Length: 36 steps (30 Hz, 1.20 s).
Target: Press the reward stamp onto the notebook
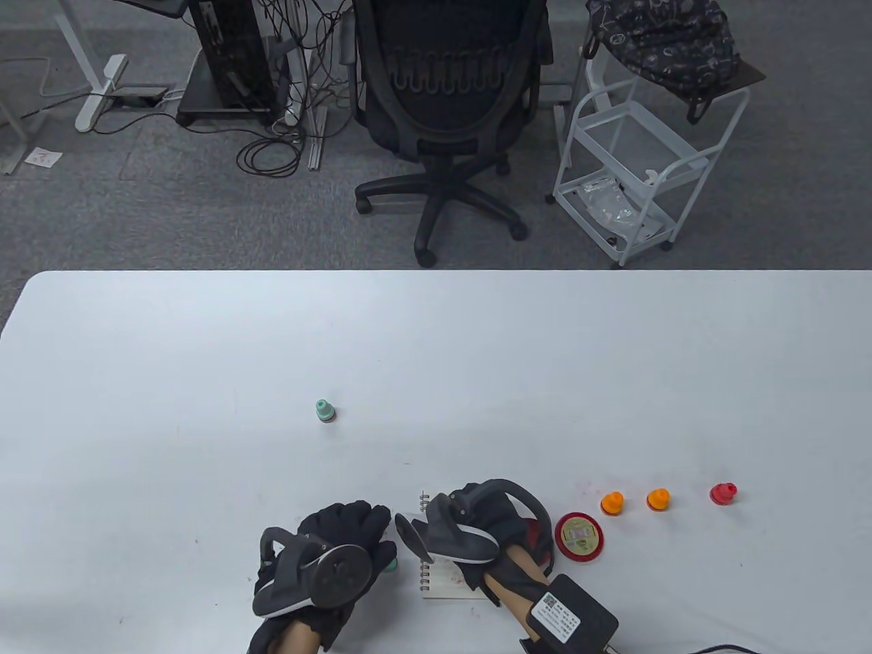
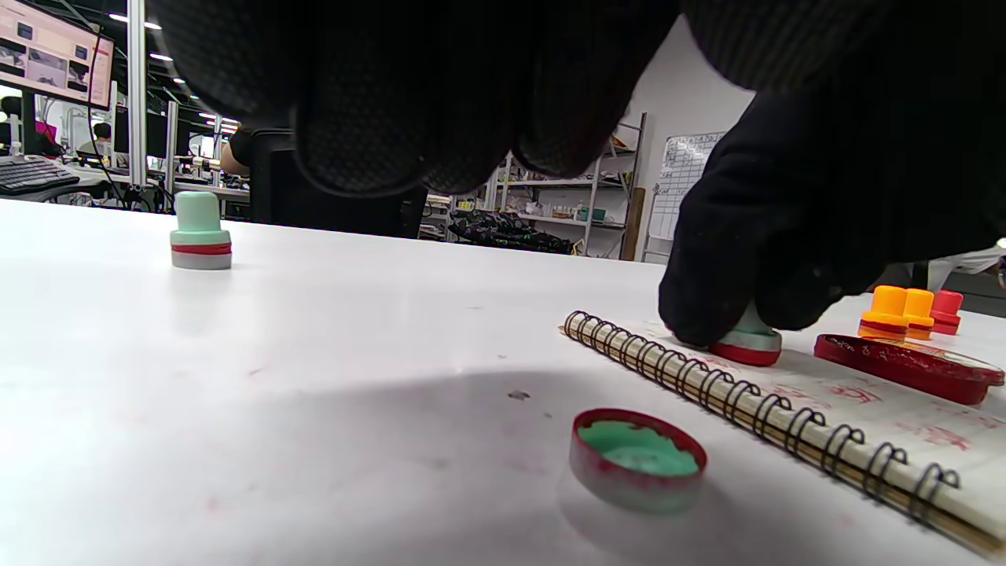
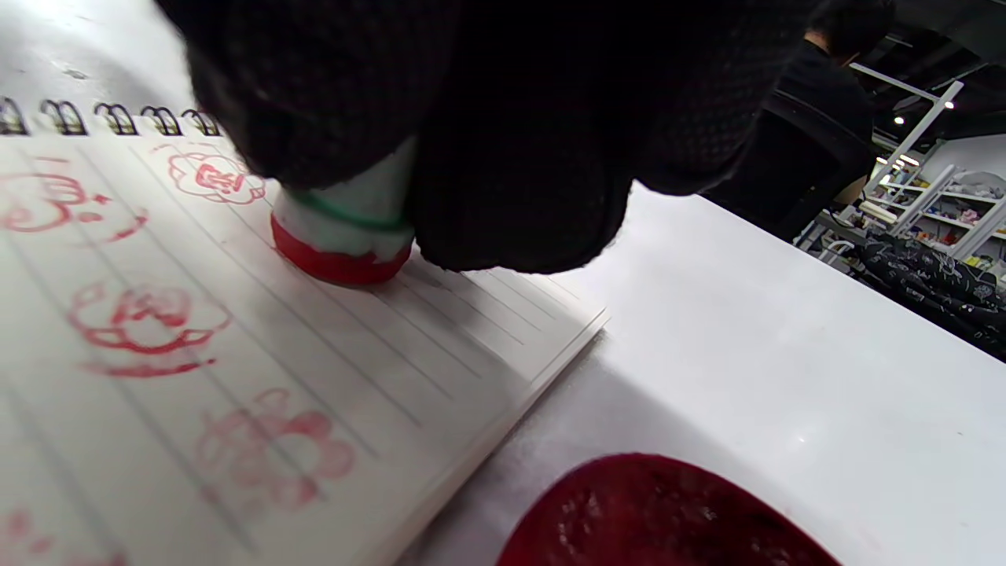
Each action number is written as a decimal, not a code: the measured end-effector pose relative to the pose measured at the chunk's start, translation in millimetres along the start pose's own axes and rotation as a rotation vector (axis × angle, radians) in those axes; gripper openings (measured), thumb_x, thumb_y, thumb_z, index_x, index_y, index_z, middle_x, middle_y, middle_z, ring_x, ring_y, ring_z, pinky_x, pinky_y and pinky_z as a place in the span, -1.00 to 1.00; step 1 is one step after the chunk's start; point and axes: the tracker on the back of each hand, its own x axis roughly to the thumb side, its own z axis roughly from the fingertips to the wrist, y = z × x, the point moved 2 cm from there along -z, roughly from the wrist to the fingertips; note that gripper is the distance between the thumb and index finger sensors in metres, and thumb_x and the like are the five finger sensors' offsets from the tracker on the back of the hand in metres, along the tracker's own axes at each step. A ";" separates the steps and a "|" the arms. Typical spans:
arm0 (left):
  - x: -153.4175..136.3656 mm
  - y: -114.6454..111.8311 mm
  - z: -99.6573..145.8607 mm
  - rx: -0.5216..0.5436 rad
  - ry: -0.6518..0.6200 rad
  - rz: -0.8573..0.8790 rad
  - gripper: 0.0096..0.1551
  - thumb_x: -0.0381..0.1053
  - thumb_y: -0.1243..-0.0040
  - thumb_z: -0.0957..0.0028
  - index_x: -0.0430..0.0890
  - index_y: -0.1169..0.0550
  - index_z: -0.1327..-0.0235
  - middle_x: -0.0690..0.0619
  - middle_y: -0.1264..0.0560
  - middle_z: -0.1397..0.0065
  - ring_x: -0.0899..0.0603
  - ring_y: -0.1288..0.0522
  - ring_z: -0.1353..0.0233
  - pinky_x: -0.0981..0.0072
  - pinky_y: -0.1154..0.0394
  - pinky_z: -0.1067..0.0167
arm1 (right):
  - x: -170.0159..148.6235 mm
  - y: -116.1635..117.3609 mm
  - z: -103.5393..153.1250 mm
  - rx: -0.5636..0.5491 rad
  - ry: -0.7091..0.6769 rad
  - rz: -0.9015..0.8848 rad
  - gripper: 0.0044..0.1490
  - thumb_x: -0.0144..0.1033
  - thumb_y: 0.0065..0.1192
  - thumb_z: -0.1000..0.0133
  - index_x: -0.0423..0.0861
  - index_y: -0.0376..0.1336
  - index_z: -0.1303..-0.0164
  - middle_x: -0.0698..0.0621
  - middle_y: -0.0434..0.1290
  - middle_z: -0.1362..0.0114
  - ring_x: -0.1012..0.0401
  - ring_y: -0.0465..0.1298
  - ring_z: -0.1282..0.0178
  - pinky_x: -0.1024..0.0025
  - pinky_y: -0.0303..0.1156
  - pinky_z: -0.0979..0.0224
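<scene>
My right hand (image 1: 477, 528) grips a mint-green reward stamp with a red base (image 3: 346, 236) and presses it down on the lined page of the spiral notebook (image 3: 236, 354). Several red flower prints show on the page. The left wrist view shows the same stamp (image 2: 750, 343) under my right hand's fingers (image 2: 786, 236), just past the notebook's wire spiral (image 2: 754, 401). My left hand (image 1: 357, 524) is left of the notebook (image 1: 446, 587) and holds nothing. The stamp's loose cap (image 2: 637, 458) lies open side up on the table beside the spiral.
A round red ink pad (image 1: 579, 537) lies right of the notebook. Two orange stamps (image 1: 612, 503) (image 1: 658, 499) and a red one (image 1: 723, 493) stand further right. Another green stamp (image 1: 325, 410) stands alone mid-table. An office chair (image 1: 443, 102) and a white cart (image 1: 640, 163) stand beyond the table.
</scene>
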 end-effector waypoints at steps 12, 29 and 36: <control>1.7 -2.5 -2.0 -0.025 -0.011 -0.003 -0.31 0.19 -0.12 -0.13 -0.18 -0.61 -0.37 -0.21 -0.54 -0.42 -0.43 -0.53 -0.28 -0.28 -0.43 -0.23 | 1.2 -4.6 -7.8 0.076 0.001 0.010 -0.43 -0.23 0.39 0.31 0.12 0.46 0.04 0.09 0.64 -0.11 0.16 0.69 0.02 0.23 0.58 -0.17; -1.8 -7.7 -1.8 -0.058 0.001 0.038 -0.31 0.20 -0.12 -0.13 -0.18 -0.60 -0.39 -0.22 -0.53 -0.42 -0.43 -0.52 -0.29 -0.28 -0.43 -0.24 | -24.5 -3.5 14.0 -0.064 0.015 -0.126 -0.41 -0.11 0.38 0.24 0.17 0.43 -0.06 0.14 0.64 -0.15 0.21 0.71 0.00 0.26 0.60 -0.16; -3.8 -9.7 -3.7 -0.068 -0.009 0.049 -0.28 0.22 -0.13 -0.12 -0.18 -0.59 -0.40 -0.22 -0.52 -0.44 -0.44 -0.51 -0.31 -0.29 -0.41 -0.25 | -73.1 -19.1 53.8 -0.254 0.100 -0.285 -0.41 -0.13 0.37 0.23 0.16 0.43 -0.07 0.12 0.64 -0.16 0.21 0.71 -0.01 0.25 0.59 -0.17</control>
